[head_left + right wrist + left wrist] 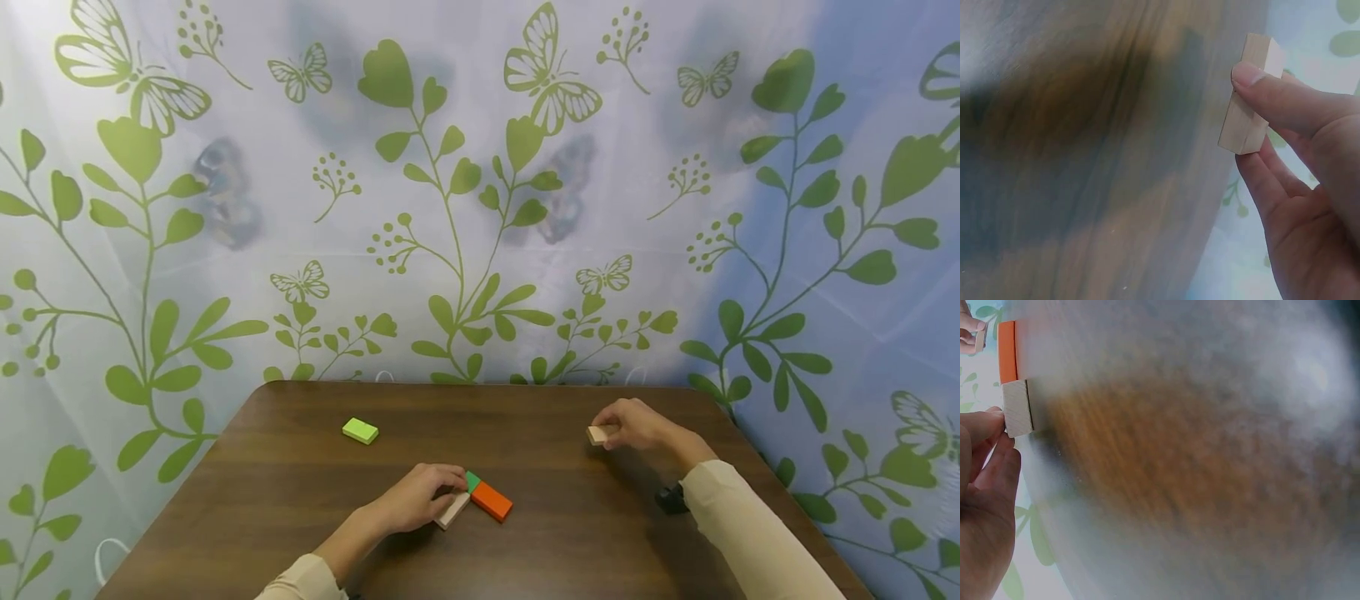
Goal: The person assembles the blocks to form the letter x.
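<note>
Left hand [423, 497], head view: fingers and thumb closed in a pinch on one pale, unpainted wooden rectangular block [452, 511], near the middle of the desk [555, 550], dark brown, wood-grained. The block abuts a pair of painted blocks, one green [472, 482], one orange [491, 502], set in line; the grip presumably steadies the contact.

Right hand [636, 423], same view: closed on a second pale, unpainted wooden block [600, 435], toward the far right, well apart from the group. One lime-green rectangular block [361, 431]: lying flat, far left, untouched.

Left wrist view: first pale block touching the orange block; fingertips at its near side only, which leaves the joining side unobstructed. Green block: not distinguishable here.

Right wrist view: second pale block pinched, thumb across one long face, fingers behind and at the lower end. Upper end left bare. Block appears raised off the desk; such a hold likely keeps it from twisting.
</note>
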### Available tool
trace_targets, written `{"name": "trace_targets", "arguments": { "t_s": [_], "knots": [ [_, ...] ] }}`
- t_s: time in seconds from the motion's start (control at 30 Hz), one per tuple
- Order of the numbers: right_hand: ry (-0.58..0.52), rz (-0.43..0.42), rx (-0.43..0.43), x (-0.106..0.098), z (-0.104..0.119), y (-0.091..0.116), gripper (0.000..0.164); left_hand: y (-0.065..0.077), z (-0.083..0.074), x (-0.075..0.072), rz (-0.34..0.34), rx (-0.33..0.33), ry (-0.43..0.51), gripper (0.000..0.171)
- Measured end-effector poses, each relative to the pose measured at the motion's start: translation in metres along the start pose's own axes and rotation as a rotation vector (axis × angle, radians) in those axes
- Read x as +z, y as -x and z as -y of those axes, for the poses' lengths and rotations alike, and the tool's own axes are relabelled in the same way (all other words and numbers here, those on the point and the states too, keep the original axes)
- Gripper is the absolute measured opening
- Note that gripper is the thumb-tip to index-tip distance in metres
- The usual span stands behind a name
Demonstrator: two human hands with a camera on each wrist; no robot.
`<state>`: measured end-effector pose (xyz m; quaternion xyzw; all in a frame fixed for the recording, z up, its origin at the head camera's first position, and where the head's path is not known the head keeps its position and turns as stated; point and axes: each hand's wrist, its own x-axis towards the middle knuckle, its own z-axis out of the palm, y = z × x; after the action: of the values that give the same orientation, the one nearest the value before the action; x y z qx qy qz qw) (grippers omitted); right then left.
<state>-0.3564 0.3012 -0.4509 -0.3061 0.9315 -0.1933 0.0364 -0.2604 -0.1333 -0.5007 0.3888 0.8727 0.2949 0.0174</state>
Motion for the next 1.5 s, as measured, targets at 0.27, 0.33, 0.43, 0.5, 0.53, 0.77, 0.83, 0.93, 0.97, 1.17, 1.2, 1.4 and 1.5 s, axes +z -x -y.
{"name": "trace_targets", "arguments": {
  "t_s": [0.27,0.33,0.43,0.5,0.53,0.77,0.83,0.93,0.97,1.17,1.2,1.4,1.5],
  "knots": [
    [0.055,0.001,-0.063,0.001,0.015,-0.015,0.029,0.003,-0.002,-0.004,-0.016,0.007,-0.002,0.021],
    [0.051,0.006,-0.064,0.002,0.016,-0.017,0.029,0.001,-0.002,-0.004,-0.015,0.007,0.001,0.020],
    [0.041,0.014,-0.071,0.004,0.020,-0.021,0.028,0.002,-0.001,-0.004,-0.011,0.016,-0.010,0.021],
    [0.037,0.018,-0.073,0.006,0.023,-0.024,0.027,0.002,0.000,-0.003,-0.008,0.011,-0.016,0.021],
    [0.038,0.020,-0.080,0.007,0.025,-0.025,0.027,0.003,0.001,-0.003,-0.007,0.010,-0.021,0.021],
    [0.038,0.035,-0.118,0.008,0.037,-0.033,0.026,0.003,0.001,-0.001,-0.013,0.009,-0.016,0.022],
    [0.038,0.045,-0.126,0.010,0.040,-0.034,0.026,0.005,0.001,-0.001,-0.014,0.011,-0.013,0.021],
    [0.039,0.052,-0.130,0.010,0.044,-0.037,0.026,0.006,0.001,-0.001,-0.021,0.019,-0.003,0.021],
    [0.038,0.051,-0.132,0.010,0.046,-0.038,0.026,0.006,0.002,-0.001,-0.025,0.022,-0.004,0.021],
    [0.024,0.066,-0.117,0.009,0.052,-0.043,0.028,0.002,0.004,-0.001,-0.020,0.005,0.000,0.022],
    [0.023,0.072,-0.113,0.010,0.053,-0.043,0.029,0.001,0.005,-0.001,-0.015,-0.001,0.003,0.023],
    [0.009,0.085,-0.145,0.012,0.058,-0.048,0.029,-0.001,0.004,0.001,-0.007,0.004,0.012,0.023],
    [-0.013,0.093,-0.188,0.013,0.062,-0.050,0.030,-0.002,0.003,0.002,-0.013,0.015,0.010,0.022]
  ]
}}
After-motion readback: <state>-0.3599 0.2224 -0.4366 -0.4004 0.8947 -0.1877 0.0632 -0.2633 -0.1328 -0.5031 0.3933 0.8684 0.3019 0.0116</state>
